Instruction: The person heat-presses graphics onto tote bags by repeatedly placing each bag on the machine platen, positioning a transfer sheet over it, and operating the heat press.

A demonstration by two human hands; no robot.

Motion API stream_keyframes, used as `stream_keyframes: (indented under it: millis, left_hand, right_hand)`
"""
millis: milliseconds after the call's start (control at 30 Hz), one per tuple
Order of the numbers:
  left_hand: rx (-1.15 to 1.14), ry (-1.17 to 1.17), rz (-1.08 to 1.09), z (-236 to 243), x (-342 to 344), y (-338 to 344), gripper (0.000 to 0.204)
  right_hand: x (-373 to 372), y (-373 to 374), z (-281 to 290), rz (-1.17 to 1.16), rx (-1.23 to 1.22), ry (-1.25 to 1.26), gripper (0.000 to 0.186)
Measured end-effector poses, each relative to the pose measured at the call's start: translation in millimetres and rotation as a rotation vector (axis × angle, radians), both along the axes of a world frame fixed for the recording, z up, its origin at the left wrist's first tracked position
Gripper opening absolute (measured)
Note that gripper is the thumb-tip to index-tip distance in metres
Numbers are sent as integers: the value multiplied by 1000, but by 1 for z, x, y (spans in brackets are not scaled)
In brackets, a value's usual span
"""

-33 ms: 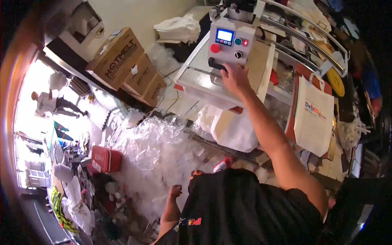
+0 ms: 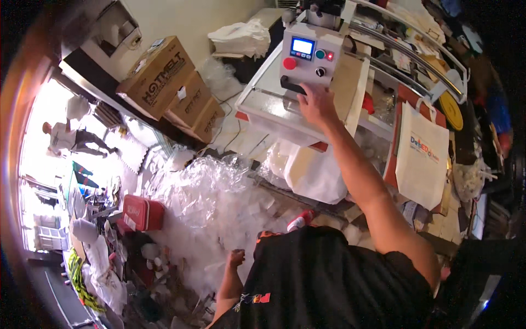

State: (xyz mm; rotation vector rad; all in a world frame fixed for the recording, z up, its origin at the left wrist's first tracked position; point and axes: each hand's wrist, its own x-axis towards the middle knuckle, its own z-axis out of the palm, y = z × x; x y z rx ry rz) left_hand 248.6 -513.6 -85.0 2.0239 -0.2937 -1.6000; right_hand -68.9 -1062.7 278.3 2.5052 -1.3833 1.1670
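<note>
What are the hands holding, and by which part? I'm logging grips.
Right hand grips the machine's black handle. Left hand is a loose fist, apparently empty.

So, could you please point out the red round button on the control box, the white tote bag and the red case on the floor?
red round button (image 2: 290, 63), head view, centre of its cap.
white tote bag (image 2: 422, 164), head view, middle of its front panel.
red case (image 2: 143, 213), head view, middle of its lid.

A single wide fisheye view looks down from the person's head, over the black-shirted chest, toward the grey control box with a blue screen (image 2: 309, 55) close ahead and the clear plastic-strewn floor (image 2: 203, 197) farther below; edges bend at the rim.
</note>
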Motion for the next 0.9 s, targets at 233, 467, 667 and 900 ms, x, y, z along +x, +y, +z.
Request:
stream_keyframes:
  millis: [233, 467, 667, 900]
  left_hand:
    - [62, -79, 37, 4, -11, 42, 28]
    - [-24, -142, -170, -7, -10, 32, 25]
    - [-811, -649, -526, 212, -133, -280, 29]
    - [-1284, -1196, -587, 367, -161, -552, 55]
  right_hand:
    - [-75, 133, -32, -64, 84, -478, 24]
    - [-211, 236, -103, -421, 414, -432, 19]
    - [-307, 247, -106, -476, 292, -563, 14]
    - [-427, 253, -95, -604, 286, -498, 15]
